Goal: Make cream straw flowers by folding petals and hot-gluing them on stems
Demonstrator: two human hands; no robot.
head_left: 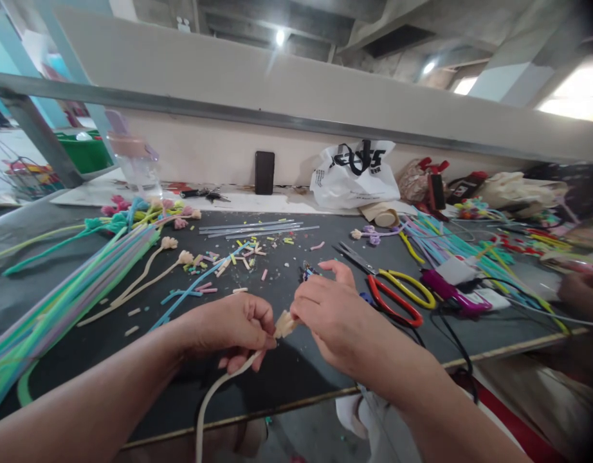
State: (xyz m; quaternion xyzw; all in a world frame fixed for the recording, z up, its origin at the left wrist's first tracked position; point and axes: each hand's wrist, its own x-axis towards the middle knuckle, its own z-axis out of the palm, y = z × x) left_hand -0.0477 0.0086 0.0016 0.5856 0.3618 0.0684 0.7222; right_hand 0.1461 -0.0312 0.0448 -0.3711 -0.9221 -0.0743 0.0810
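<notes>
A cream fuzzy stem (210, 390) hangs down from my left hand (238, 328), whose thumb and fingers pinch it just below a small cream flower head (285, 325). The fingertips of my right hand (330, 308) press on the other side of that flower head. Two finished-looking cream flowers (185, 258) on long stems lie left of my hands. Scissors (397, 289) with red and yellow handles rest right of my right hand, blades pointing up and left. Short cut pieces (222, 267) in several colours are scattered beyond my left hand.
Bundled pastel stems (89, 283) lie at the left. Clear sticks (258, 228), a black phone (264, 172), a bottle (135, 161) and a white bag (357, 177) are farther back. A magenta tool (451, 292) with cords lies right. Another person's hand (583, 294) is at the far right.
</notes>
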